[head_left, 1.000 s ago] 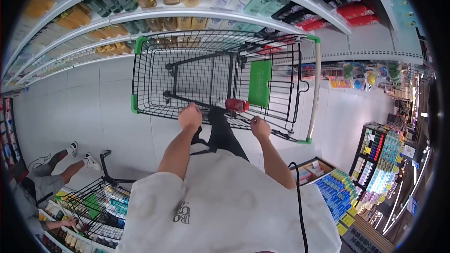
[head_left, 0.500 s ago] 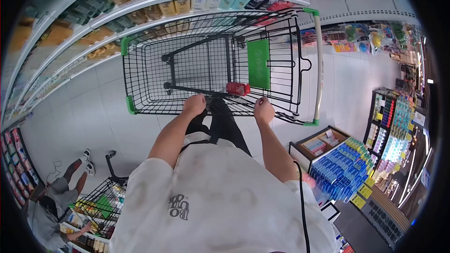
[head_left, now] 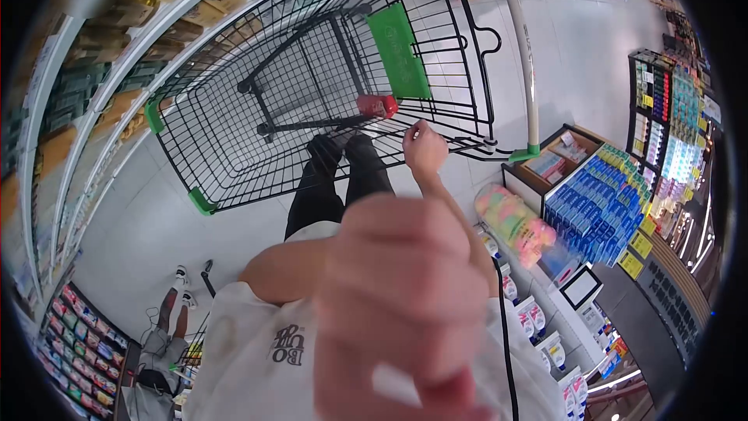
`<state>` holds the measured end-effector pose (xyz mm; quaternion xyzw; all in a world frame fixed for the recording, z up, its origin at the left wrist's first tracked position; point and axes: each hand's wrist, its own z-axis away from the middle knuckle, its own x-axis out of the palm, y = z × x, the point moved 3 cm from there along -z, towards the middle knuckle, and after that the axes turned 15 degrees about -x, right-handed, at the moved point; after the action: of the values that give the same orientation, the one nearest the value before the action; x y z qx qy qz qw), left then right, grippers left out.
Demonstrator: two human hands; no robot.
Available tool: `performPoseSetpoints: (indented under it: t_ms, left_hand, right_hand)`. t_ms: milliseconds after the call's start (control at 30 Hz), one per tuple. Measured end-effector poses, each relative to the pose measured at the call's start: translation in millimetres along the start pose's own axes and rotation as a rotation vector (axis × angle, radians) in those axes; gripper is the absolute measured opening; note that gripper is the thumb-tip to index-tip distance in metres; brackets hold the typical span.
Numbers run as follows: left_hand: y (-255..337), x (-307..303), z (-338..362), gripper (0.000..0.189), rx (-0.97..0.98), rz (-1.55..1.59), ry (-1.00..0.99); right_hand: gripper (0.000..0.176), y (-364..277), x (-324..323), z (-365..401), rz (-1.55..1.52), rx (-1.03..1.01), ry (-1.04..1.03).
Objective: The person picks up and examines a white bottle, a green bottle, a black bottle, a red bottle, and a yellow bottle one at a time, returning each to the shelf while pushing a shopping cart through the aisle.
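Note:
A black wire shopping cart (head_left: 204, 157) with green corners stands sideways in front of my legs. My right hand (head_left: 426, 150) is curled closed at its near side rim, the fingers partly hidden. Just beyond that hand, a small red package (head_left: 377, 106) lies in the cart near the green panel (head_left: 399, 50). My left hand (head_left: 401, 288) is raised close to the camera, large and blurred, in front of my white shirt (head_left: 257, 327). Its fingers look curled in like a fist; whether anything is inside is hidden.
Shelves of bottles and packs (head_left: 117, 54) run along the left, close to the cart's far corner. To the right stand a display of blue boxes (head_left: 596, 201) and a pastel-coloured bundle (head_left: 510, 222). Another person (head_left: 160, 351) is at lower left.
My left hand has left the cart's side and come up toward the camera. The view has turned, so the cart appears tilted and further left. My right hand stays at the rim.

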<state>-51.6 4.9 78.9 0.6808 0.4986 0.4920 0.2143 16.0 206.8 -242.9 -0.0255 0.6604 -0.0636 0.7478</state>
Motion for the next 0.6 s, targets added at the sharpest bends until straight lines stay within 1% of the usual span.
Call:
performPoseSetpoints:
  t_ms: [33, 67, 100, 133, 167, 233, 267, 333, 367, 433, 467, 533, 567, 600]
  left_hand:
    - [-2, 9, 2, 0.018, 0.196, 0.104, 0.096]
    - [-6, 8, 6, 0.018, 0.189, 0.108, 0.093]
    - [-8, 7, 10, 0.021, 0.222, 0.058, 0.065]
    - [-9, 8, 14, 0.029, 0.252, 0.009, 0.038]
    - [-11, 15, 19, 0.029, 0.238, 0.015, 0.037]
    - [-12, 25, 24, 0.02, 0.308, -0.01, 0.354]
    - [-14, 18, 24, 0.02, 0.3, -0.011, 0.352]
    - [-16, 7, 22, 0.024, 0.297, 0.017, 0.085]
    - [-11, 9, 22, 0.024, 0.29, 0.021, 0.082]
    - [-1, 14, 19, 0.026, -0.002, -0.119, 0.133]
    - [-5, 20, 23, 0.026, -0.008, -0.118, 0.132]
    - [-13, 27, 33, 0.025, 0.142, -0.126, 0.392]
    - [-19, 25, 35, 0.025, 0.141, -0.125, 0.39]
    - [-24, 24, 33, 0.024, 0.202, -0.105, 0.346]
  right_hand:
    - [0.011, 0, -1, -1, -0.009, 0.003, -0.004]
    - [0.011, 1, 0, -2, -0.009, 0.011, -0.007]
    - [0.011, 1, 0, -3, -0.015, 0.004, -0.008]
    - [0.012, 2, 0, -4, -0.021, -0.003, -0.011]
    - [0.012, 1, 1, -4, 0.014, -0.006, 0.014]
    - [0.012, 0, -1, -5, 0.01, -0.004, 0.007]
    - [0.012, -1, -2, -7, 0.004, -0.013, 0.013]
    - [0.011, 0, -1, -9, 0.001, -0.014, 0.026]
    - [0.012, 0, -1, -9, -0.004, -0.024, 0.041]
    - [0.012, -2, -3, -11, -0.015, -0.037, 0.06]
    - [0.012, -2, -3, -11, -0.014, -0.033, 0.056]
    - [0.012, -3, -5, -12, -0.004, -0.038, 0.06]
    - [0.012, -2, -4, -12, -0.014, -0.041, 0.049]
    - [0.012, -2, -3, -13, -0.014, -0.039, 0.051]
